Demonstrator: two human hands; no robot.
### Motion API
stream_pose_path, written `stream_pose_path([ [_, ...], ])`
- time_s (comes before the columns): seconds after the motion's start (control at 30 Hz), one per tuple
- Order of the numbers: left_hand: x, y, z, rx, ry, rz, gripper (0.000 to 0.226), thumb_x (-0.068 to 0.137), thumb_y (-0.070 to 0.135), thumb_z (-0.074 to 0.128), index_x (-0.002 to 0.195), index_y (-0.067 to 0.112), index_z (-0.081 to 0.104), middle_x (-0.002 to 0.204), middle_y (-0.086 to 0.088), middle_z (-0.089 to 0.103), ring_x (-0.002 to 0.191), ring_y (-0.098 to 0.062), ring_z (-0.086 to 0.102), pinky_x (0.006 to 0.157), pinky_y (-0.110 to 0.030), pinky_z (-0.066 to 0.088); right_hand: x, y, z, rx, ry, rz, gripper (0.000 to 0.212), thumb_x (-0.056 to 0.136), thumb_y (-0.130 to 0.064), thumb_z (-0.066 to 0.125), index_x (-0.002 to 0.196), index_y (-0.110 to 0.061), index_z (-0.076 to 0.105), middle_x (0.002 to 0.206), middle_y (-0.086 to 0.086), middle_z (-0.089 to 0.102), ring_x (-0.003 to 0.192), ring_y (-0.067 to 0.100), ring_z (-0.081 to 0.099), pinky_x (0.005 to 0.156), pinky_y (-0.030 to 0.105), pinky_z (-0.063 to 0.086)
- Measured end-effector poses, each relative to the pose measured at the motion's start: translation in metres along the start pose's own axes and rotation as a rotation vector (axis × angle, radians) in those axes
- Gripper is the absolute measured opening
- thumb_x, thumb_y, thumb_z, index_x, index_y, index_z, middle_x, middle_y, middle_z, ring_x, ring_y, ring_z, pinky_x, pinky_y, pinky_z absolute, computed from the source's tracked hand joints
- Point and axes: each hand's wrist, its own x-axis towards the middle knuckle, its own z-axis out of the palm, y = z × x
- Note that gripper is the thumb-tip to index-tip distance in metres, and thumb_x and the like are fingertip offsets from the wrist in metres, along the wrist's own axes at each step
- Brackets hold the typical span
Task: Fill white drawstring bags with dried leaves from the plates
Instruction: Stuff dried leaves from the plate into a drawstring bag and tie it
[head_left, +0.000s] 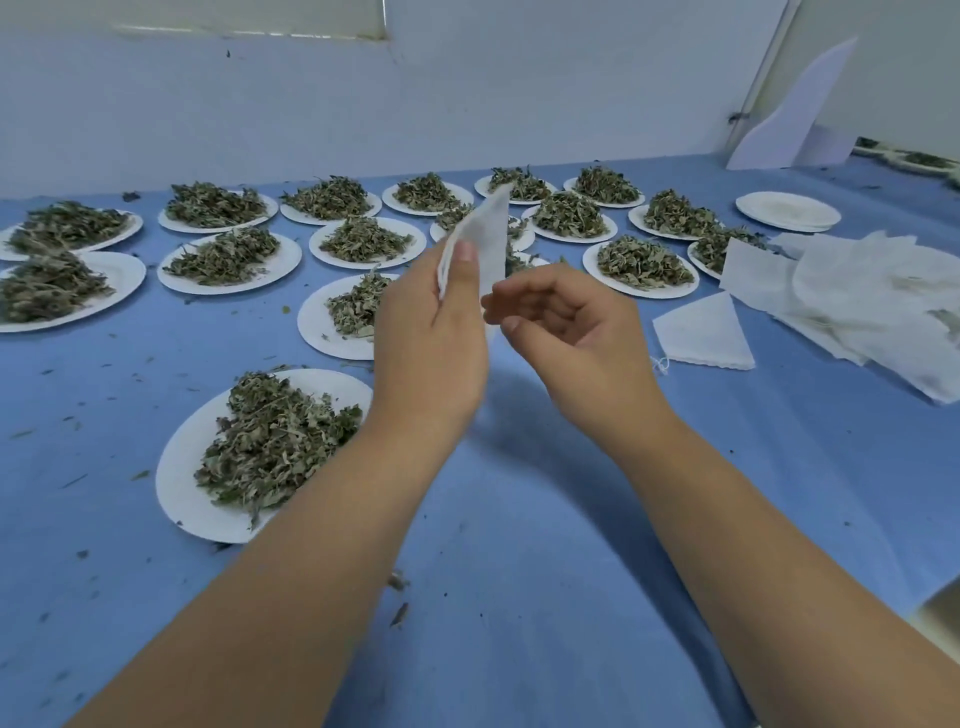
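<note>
a blue-covered table (519, 597) was seen strewn with leaf crumbs. white paper plates (284, 260) heaped with dried leaves (223, 254) were spread from 9 to 1 o'clock, with a nearer plate (182, 483) at 8 o'clock. a pile of white bags (857, 306) was laid at 3 o'clock. at centre the left hand (431, 353) was raised, its thumb and fingers pinched on a white drawstring bag (491, 234) pointed toward 12 o'clock. the right hand (566, 332) was held just beside, fingers curled at the bag's lower edge; whether it was gripped there could not be told.

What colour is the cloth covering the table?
Blue; the table cloth shows best in the head view.
</note>
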Motion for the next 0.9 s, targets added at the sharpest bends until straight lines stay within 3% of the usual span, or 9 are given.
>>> stream_pose_path([
  [0.07,0.006,0.005,-0.025,0.157,0.032,0.098,0.044,0.106,0.035,0.044,0.062,0.036,0.040,0.052,0.022,0.045,0.051,0.000,0.038,0.049,-0.015,0.027,0.001,-0.007,0.009,0.053,0.024,0.050,0.024,0.086,0.003,0.062,0.101,-0.015,0.071,0.098,0.004,0.077,0.095,0.019,0.073,0.081,0.028,0.057],
  [0.13,0.010,0.009,-0.053,0.276,0.062,0.223,0.048,0.105,0.033,0.046,0.059,0.033,0.035,0.051,0.013,0.038,0.050,-0.005,0.030,0.047,-0.017,0.024,0.007,-0.017,0.022,0.041,0.045,0.046,0.027,0.088,0.001,0.065,0.107,-0.018,0.069,0.103,-0.001,0.076,0.090,0.016,0.070,0.076,0.029,0.057],
  [0.2,0.013,0.011,-0.078,0.386,0.090,0.302,0.041,0.105,0.033,0.049,0.065,0.024,0.053,0.055,0.005,0.042,0.054,-0.011,0.033,0.048,-0.019,0.024,0.014,-0.030,0.041,-0.012,0.050,-0.032,0.033,0.088,-0.005,0.066,0.114,-0.025,0.064,0.110,-0.009,0.071,0.087,0.013,0.068,0.079,0.038,0.059],
  [0.33,0.012,0.016,-0.126,0.541,0.148,0.367,0.020,0.100,0.033,0.055,0.090,0.031,0.073,0.064,0.026,0.058,0.065,0.004,0.054,0.058,-0.012,0.037,0.024,-0.051,0.086,-0.072,-0.073,-0.192,0.040,0.089,-0.011,0.069,0.121,-0.031,0.057,0.125,-0.014,0.060,0.086,0.005,0.069,0.068,0.025,0.053],
  [0.4,0.010,0.013,-0.150,0.679,0.175,0.405,0.018,0.096,0.027,0.058,0.087,0.026,0.073,0.066,0.015,0.062,0.065,-0.008,0.054,0.060,-0.031,0.044,0.022,-0.052,0.109,-0.132,-0.113,-0.279,0.032,0.090,-0.011,0.071,0.119,-0.022,0.062,0.122,-0.007,0.061,0.082,0.003,0.067,0.068,0.017,0.047],
  [0.5,0.006,0.004,-0.183,0.817,0.200,0.362,0.019,0.094,0.031,0.061,0.085,0.018,0.072,0.068,0.003,0.063,0.070,-0.024,0.058,0.062,-0.043,0.049,0.018,-0.047,0.139,-0.264,-0.065,-0.416,0.019,0.090,-0.012,0.074,0.108,-0.012,0.069,0.112,0.000,0.064,0.071,0.005,0.063,0.063,0.006,0.041],
  [0.67,-0.011,-0.019,-0.214,0.842,0.238,0.274,0.015,0.093,0.029,0.067,0.084,0.019,0.072,0.074,-0.001,0.065,0.073,-0.027,0.056,0.064,-0.051,0.049,0.004,-0.033,0.164,-0.355,-0.189,-0.500,0.014,0.088,-0.006,0.073,0.102,-0.010,0.074,0.106,0.000,0.068,0.060,0.008,0.061,0.074,0.028,0.051],
  [0.8,-0.026,-0.031,-0.212,0.831,0.216,0.233,0.013,0.085,0.026,0.062,0.073,0.021,0.064,0.070,0.004,0.061,0.065,-0.013,0.043,0.058,-0.041,0.043,-0.005,-0.025,0.167,-0.403,-0.196,-0.540,0.019,0.090,-0.007,0.073,0.108,-0.011,0.075,0.102,0.000,0.060,0.063,0.012,0.054,0.065,0.010,0.039],
  [0.9,-0.027,-0.031,-0.214,0.761,0.205,0.201,0.006,0.077,0.027,0.061,0.073,0.025,0.063,0.074,0.007,0.063,0.068,-0.011,0.047,0.059,-0.038,0.045,-0.012,-0.021,0.167,-0.410,-0.238,-0.571,0.016,0.089,-0.009,0.074,0.103,-0.015,0.078,0.102,0.000,0.064,0.061,0.010,0.054,0.061,0.005,0.032],
])
